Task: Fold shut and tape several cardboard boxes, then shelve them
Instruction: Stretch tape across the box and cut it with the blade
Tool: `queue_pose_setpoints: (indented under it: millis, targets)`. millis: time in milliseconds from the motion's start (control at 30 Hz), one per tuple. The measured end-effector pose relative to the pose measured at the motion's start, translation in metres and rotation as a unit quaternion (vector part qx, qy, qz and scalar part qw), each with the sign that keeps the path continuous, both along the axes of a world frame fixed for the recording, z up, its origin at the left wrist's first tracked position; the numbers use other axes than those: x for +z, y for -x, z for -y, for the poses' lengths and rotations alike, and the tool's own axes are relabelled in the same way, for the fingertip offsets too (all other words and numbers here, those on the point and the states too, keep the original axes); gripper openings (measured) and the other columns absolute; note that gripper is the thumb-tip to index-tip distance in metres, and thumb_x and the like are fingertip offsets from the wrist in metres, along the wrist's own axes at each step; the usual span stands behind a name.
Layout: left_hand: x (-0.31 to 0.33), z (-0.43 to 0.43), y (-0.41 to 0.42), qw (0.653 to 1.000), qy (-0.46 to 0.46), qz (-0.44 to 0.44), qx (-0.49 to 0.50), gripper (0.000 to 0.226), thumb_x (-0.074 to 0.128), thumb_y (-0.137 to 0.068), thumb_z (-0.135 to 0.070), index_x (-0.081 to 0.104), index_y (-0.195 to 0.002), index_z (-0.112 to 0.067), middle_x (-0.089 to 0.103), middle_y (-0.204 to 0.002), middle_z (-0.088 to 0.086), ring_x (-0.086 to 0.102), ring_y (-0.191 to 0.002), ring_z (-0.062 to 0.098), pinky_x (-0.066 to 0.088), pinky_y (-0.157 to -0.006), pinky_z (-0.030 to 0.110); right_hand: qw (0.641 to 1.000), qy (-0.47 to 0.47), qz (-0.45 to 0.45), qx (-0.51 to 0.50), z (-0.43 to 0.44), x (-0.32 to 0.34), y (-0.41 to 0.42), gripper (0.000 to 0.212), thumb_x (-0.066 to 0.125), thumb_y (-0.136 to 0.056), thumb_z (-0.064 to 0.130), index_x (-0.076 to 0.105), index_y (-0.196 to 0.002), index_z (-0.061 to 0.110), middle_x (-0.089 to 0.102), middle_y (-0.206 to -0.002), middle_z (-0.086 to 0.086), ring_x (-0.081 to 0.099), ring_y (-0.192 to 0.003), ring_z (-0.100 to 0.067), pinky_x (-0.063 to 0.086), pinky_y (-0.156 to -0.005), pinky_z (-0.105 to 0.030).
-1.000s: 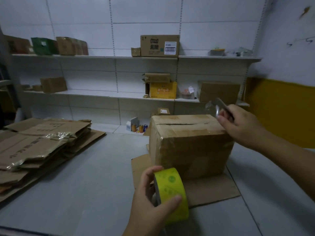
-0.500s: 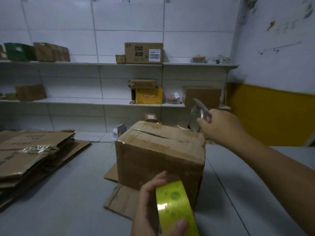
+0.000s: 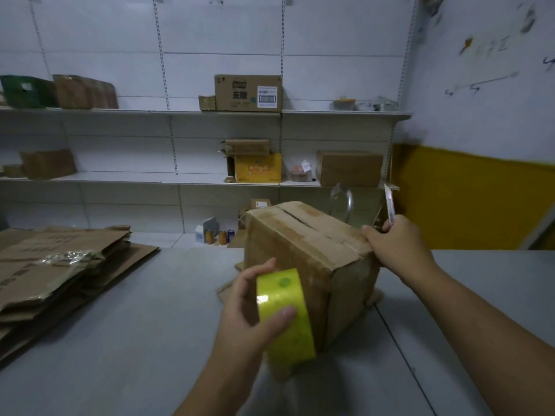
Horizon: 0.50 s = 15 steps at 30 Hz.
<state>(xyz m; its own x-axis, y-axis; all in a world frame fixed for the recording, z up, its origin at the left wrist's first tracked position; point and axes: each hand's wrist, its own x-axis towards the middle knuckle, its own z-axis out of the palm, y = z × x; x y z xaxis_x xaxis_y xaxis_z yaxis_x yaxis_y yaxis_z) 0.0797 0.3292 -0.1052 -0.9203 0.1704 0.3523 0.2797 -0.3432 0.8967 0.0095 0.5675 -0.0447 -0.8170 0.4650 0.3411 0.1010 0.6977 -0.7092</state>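
Observation:
A brown cardboard box (image 3: pixel 303 250) stands on the grey table (image 3: pixel 120 325), its top flaps folded down with a dark seam between them. My left hand (image 3: pixel 249 307) grips a yellow-green roll of tape (image 3: pixel 285 313) just in front of the box's near corner. My right hand (image 3: pixel 396 247) rests against the box's top right edge and holds a small utility knife (image 3: pixel 389 205) pointing upward. A loose curl of clear tape (image 3: pixel 341 202) rises behind the box near that hand.
Flattened cardboard boxes (image 3: pixel 51 265) are stacked on the table's left side. A flat cardboard sheet (image 3: pixel 228 291) lies under the box. White wall shelves (image 3: pixel 180 178) behind hold several boxes, among them a yellow box (image 3: pixel 258 168) and a labelled carton (image 3: pixel 247 93). Small cans (image 3: pixel 222 235) stand behind the table.
The box has turned so a corner faces me. My right hand came down onto its top right edge, knife now upright. My left hand with the tape roll rose closer to the box.

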Motion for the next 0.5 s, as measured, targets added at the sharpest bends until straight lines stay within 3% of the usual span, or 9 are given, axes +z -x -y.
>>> queue_pose_setpoints:
  millis: [133, 233, 267, 333, 400, 500]
  targets:
    - [0.010, 0.015, -0.028, 0.997, -0.004, -0.072, -0.023, 0.079, 0.092, -0.031, -0.049, 0.066, -0.103, -0.027, 0.059, -0.130, -0.008, 0.062, -0.112, 0.024, 0.055, -0.072, 0.030, 0.995, -0.043, 0.061, 0.062, 0.022, -0.004, -0.005, 0.033, 0.044, -0.093, 0.050, 0.045, -0.092, 0.016, 0.050, -0.079, -0.001, 0.049, -0.069, -0.016, 0.038, -0.058, -0.031]
    - [0.003, 0.005, -0.048, 0.993, -0.006, -0.108, -0.038, 0.074, 0.092, -0.040, -0.043, 0.065, -0.105, -0.019, 0.055, -0.136, -0.003, 0.059, -0.116, 0.019, 0.053, -0.075, 0.021, 0.988, 0.110, 0.028, 0.105, 0.021, -0.008, -0.006, 0.032, 0.033, -0.099, 0.039, 0.051, -0.097, 0.013, 0.053, -0.079, -0.005, 0.050, -0.068, -0.018, 0.039, -0.060, -0.032]
    - [0.000, 0.002, -0.051, 0.993, -0.008, -0.113, -0.040, 0.074, 0.092, -0.043, -0.042, 0.063, -0.106, -0.016, 0.054, -0.137, -0.002, 0.059, -0.117, 0.018, 0.052, -0.076, 0.020, 0.990, 0.107, 0.025, 0.087, 0.008, -0.013, -0.008, 0.031, 0.031, -0.100, 0.034, 0.054, -0.096, 0.013, 0.054, -0.080, -0.006, 0.049, -0.069, -0.019, 0.038, -0.062, -0.033]
    - [-0.003, -0.005, -0.056, 0.992, -0.008, -0.120, -0.041, 0.073, 0.091, -0.047, -0.041, 0.061, -0.108, -0.012, 0.052, -0.138, -0.001, 0.059, -0.117, 0.016, 0.051, -0.077, 0.019, 0.994, -0.060, 0.090, 0.027, -0.029, -0.039, -0.017, 0.029, 0.032, -0.100, 0.026, 0.057, -0.090, 0.014, 0.056, -0.083, -0.008, 0.049, -0.072, -0.021, 0.036, -0.061, -0.031]
    - [-0.007, -0.013, -0.058, 0.993, -0.015, -0.114, -0.041, 0.075, 0.091, -0.049, -0.039, 0.059, -0.109, -0.008, 0.052, -0.138, -0.002, 0.059, -0.116, 0.016, 0.051, -0.076, 0.019, 0.951, -0.239, 0.197, -0.013, -0.059, -0.073, -0.030, 0.025, 0.034, -0.097, 0.023, 0.057, -0.093, 0.016, 0.054, -0.083, -0.005, 0.053, -0.075, -0.023, 0.034, -0.055, -0.029]
    - [-0.010, -0.029, -0.060, 0.992, -0.013, -0.109, -0.057, 0.073, 0.091, -0.049, -0.039, 0.060, -0.110, -0.014, 0.052, -0.138, -0.006, 0.058, -0.116, 0.018, 0.052, -0.076, 0.021, 0.892, -0.372, 0.255, -0.019, -0.076, -0.109, -0.045, 0.034, 0.031, -0.096, 0.026, 0.047, -0.127, 0.024, 0.050, -0.102, -0.003, 0.053, -0.098, -0.024, 0.040, -0.071, -0.032]
